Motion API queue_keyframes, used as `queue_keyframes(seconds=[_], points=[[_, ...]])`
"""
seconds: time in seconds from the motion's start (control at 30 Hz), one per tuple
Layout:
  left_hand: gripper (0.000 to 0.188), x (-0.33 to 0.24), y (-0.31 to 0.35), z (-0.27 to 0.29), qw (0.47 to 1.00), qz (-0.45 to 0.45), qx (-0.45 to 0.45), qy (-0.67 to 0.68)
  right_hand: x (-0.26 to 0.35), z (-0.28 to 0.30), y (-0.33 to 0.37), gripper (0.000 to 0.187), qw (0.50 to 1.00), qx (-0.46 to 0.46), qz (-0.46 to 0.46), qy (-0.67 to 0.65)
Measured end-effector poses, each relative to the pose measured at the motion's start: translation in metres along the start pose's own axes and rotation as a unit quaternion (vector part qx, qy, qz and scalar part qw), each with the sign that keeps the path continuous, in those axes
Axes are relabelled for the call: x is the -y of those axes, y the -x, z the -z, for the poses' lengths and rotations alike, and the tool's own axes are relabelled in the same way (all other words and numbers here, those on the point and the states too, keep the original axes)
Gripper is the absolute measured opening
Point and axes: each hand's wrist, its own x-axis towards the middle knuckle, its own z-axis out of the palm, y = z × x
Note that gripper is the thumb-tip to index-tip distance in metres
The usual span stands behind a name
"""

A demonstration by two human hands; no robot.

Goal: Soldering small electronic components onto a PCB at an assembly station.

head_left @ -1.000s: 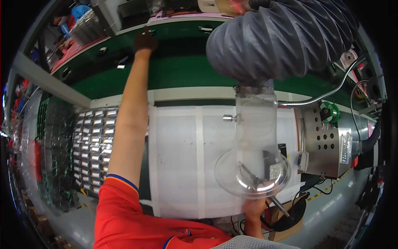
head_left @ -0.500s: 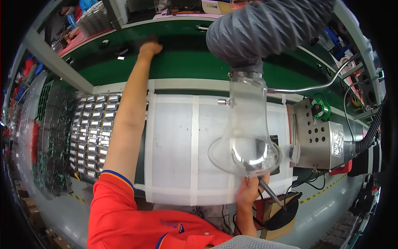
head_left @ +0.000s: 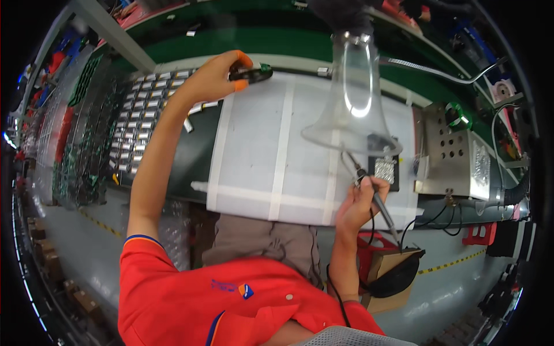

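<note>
— Where is everything, measured from the white mat (head_left: 254,155)?

— My left hand (head_left: 213,78) hangs over the mat's far left corner, orange-capped fingertips pinching a small dark part with a green end (head_left: 251,72). My right hand (head_left: 360,202) sits at its near right edge, curled round a soldering iron (head_left: 369,193), tip toward the clear funnel hood (head_left: 352,104).

— Room to move?

— The mat's middle lies bare, flat, crossed by pale tape. Left of it, rows of shiny metal cells (head_left: 138,121).

head cam | fisheye, looks straight down | close over white work mat (head_left: 259,155) | single view, edges bend
</note>
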Motion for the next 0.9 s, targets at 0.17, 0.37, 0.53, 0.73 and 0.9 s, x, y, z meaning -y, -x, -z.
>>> queue_keyframes(seconds=[0.17, 0.37, 0.53, 0.73, 0.9], points=[[0.053, -0.049, 0.098, -0.035, 0.967, -0.091, -0.135, -0.195, 0.003, -0.01, -0.004, 0.008, 1.0, 0.014, 0.018, -0.013], [0.041, -0.054, 0.113, -0.101, 0.97, 0.021, -0.236, -0.059, 0.001, -0.01, -0.002, 0.008, 1.0, 0.017, 0.012, -0.004], [0.041, -0.066, 0.104, -0.119, 0.989, -0.124, -0.073, 0.045, 0.003, -0.009, 0.003, 0.011, 0.999, 0.023, 0.029, -0.015], [0.032, -0.026, 0.094, -0.06, 0.977, -0.07, -0.17, -0.106, 0.003, -0.008, 0.003, 0.012, 1.0, 0.003, 0.021, 0.008], [0.022, 0.041, 0.083, -0.036, 0.95, -0.015, -0.174, -0.258, 0.003, -0.01, 0.001, 0.012, 1.0, 0.009, 0.02, 0.019]])
